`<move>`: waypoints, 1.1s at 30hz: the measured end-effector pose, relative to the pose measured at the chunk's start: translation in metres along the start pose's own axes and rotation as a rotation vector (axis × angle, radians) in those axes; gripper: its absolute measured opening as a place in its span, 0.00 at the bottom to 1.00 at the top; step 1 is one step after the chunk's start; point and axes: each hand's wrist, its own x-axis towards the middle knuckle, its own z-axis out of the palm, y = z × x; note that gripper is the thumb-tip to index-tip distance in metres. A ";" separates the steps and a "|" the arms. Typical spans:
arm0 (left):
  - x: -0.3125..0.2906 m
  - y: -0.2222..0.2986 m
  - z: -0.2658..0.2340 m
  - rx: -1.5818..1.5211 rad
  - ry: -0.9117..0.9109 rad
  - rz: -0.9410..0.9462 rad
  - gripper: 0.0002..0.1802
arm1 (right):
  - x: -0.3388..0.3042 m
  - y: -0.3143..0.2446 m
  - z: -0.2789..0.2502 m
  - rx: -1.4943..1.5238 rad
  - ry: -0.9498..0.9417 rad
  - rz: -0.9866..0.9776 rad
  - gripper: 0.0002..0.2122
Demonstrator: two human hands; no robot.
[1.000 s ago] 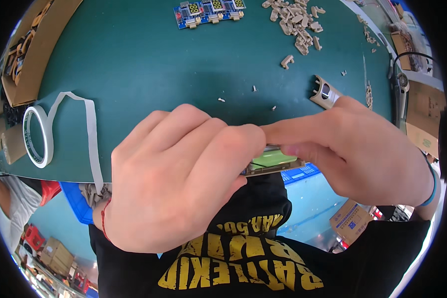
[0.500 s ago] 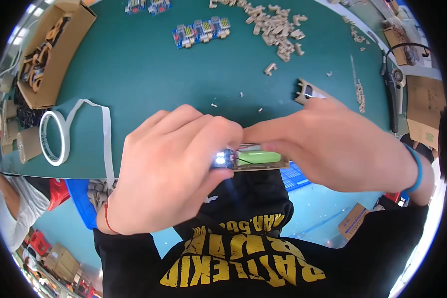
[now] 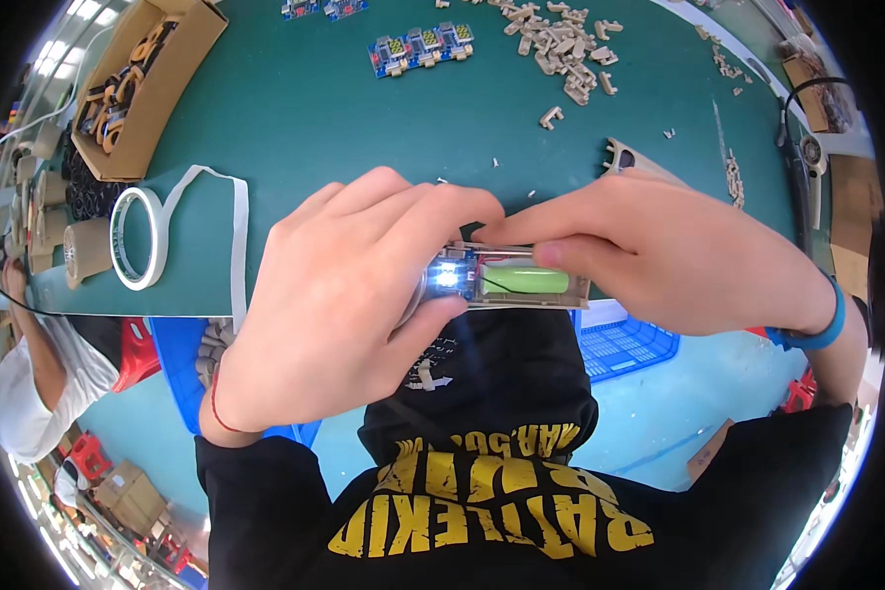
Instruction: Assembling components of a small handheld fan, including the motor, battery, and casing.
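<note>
Both my hands hold a narrow tan plastic housing [image 3: 533,304] over the table's near edge. Inside it lie a green cylindrical battery [image 3: 519,281] and a small circuit board [image 3: 449,276] with a bright white light lit. My left hand [image 3: 344,285] is closed round the housing's left end, its thumb at the lower edge beside the board. My right hand [image 3: 674,251] grips the right end, thumb against the battery and index finger reaching along the far edge. Thin wires show near the battery. Beyond my right hand lies a similar tan shell [image 3: 644,161], partly hidden.
A white tape roll [image 3: 159,246] with a loose strip stands at left, near a cardboard box [image 3: 167,93] of parts. Circuit boards [image 3: 423,46] and a heap of tan pieces [image 3: 565,51] lie farther back. Blue crates [image 3: 631,346] sit below the edge; another person [image 3: 54,388] is at left.
The housing has come into fuller view, and the lit board shows more plainly between my fingers. My right thumb has shifted slightly along the battery. The whole view has moved a little.
</note>
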 end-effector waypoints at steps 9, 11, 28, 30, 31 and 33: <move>0.003 -0.008 0.007 -0.025 0.028 -0.019 0.28 | 0.004 -0.015 -0.006 0.131 -0.012 0.163 0.15; 0.003 -0.010 0.009 -0.037 0.034 -0.023 0.28 | 0.010 -0.022 -0.012 0.162 -0.092 0.286 0.15; 0.000 -0.001 0.001 -0.022 0.024 -0.042 0.26 | -0.015 -0.012 0.003 -0.259 0.261 -0.039 0.15; -0.003 -0.001 -0.001 0.005 0.005 -0.033 0.27 | -0.017 -0.001 -0.005 -0.245 0.300 -0.060 0.11; -0.004 0.000 -0.001 0.014 0.012 -0.034 0.27 | -0.023 0.016 -0.007 -0.282 0.432 -0.033 0.08; -0.004 0.001 0.000 0.036 0.002 -0.026 0.28 | -0.032 0.037 -0.021 -0.328 0.518 0.180 0.06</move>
